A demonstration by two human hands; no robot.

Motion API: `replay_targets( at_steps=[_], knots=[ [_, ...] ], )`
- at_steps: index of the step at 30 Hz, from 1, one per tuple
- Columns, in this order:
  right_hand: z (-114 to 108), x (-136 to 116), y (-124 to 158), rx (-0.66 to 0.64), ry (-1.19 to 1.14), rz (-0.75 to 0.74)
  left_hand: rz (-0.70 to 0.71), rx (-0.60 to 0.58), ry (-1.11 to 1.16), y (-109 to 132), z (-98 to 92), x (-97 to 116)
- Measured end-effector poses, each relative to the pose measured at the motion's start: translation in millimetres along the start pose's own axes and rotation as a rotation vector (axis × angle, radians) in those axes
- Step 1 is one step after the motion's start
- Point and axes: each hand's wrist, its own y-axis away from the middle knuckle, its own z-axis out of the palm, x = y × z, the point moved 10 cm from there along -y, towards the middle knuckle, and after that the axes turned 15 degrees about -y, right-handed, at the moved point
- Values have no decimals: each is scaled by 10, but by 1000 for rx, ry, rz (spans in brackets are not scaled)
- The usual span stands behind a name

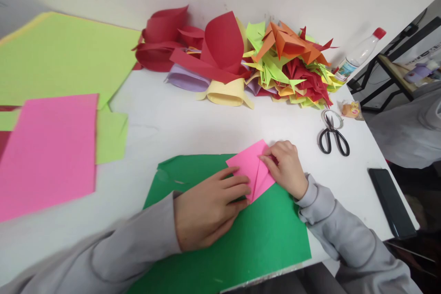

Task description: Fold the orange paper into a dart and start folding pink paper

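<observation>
A small folded piece of pink paper (248, 161) lies on a green sheet (262, 239) in front of me, with a crease running across it. My left hand (217, 206) rests on its left side, fingers stretched out and spread over the paper. At the right edge, my right hand (283, 165) pinches a folded flap of the pink paper between thumb and fingers. Part of the paper's right corner is hidden behind that hand.
Folded paper shapes (289, 64) in several colours pile against the wall, beside curled red paper pieces (223, 46). Scissors (332, 135), a phone (392, 202) and a plastic bottle (360, 55) are at right. Large pink (55, 156) and light green sheets (76, 55) lie left.
</observation>
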Motion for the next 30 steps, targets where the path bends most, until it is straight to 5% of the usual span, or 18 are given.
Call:
replay_targets(
  at_steps=[30],
  knots=[
    [-16,28,-9,53,10,66,14,-11,12,52,12,15]
  ],
)
